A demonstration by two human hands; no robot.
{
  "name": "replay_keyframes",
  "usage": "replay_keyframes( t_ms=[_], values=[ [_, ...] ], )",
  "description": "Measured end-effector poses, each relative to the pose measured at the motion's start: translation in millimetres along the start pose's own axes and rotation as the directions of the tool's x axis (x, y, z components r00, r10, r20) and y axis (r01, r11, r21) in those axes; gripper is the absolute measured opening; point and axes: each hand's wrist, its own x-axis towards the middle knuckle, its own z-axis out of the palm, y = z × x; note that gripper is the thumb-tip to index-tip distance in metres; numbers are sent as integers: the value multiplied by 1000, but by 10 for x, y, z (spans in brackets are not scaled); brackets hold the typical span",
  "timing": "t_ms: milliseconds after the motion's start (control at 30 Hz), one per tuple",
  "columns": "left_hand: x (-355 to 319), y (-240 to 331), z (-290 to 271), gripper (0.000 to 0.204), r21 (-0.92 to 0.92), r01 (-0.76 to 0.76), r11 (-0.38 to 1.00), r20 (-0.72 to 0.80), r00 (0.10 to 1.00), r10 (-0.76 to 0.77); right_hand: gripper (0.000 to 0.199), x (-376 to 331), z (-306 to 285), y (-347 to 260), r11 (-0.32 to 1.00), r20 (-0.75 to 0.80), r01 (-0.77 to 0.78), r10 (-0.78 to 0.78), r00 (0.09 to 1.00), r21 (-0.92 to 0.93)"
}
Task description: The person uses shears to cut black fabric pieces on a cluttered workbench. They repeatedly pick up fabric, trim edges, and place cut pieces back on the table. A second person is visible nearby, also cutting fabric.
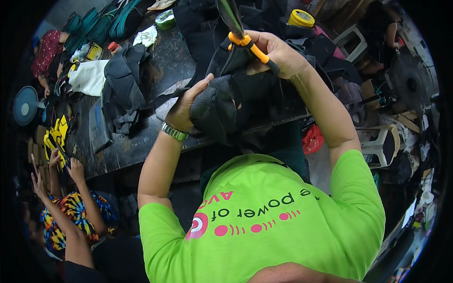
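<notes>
I have 2 bare hands in my view, raised over the near edge of a dark table (158, 73). The left hand (185, 107), with a metal-banded watch (174, 131) at its wrist, is clamped on the left side of a black fabric piece (214, 106); I see the thumb pointing up along its edge, while the other fingers are mostly hidden. That piece is in front of the green shirt (283, 221), at the table's near edge.

The right hand (281, 54) is closed around orange-handled scissors (258, 53), whose dark blades point up and away from the wearer. I cannot tell whether its fingertips also pinch the fabric, or whether the blades are parted.

More black fabric is heaped on the table beyond the hands. To the left I make out another dark bundle (125, 80), with a white cloth (89, 78) just beside it. A yellow-lidded tub (301, 18) is toward the far right, and a red plastic bag (312, 140) shows below the table edge, right of the wearer's front. At the lower left, a co-worker's hands are at a yellow-and-black item (56, 139), well apart from the wearer's 2.
</notes>
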Motion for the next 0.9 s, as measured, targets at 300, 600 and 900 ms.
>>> replay_keyframes(
  t_ms=[300,600,900],
  values=[
    [68,-534,96,58,119,-107,987,68,993,100,68,-35,-130,59,998,-17,17,-16,1000,61],
    [190,-515,361,67,76,-74,994,160,985,61,67,-250,-278,22,988,-92,153,-154,984,-18],
    [342,-550,375,56,-174,-175,969,190,959,208,43,-248,-200,71,971,-192,239,-236,953,-12]
  ],
)
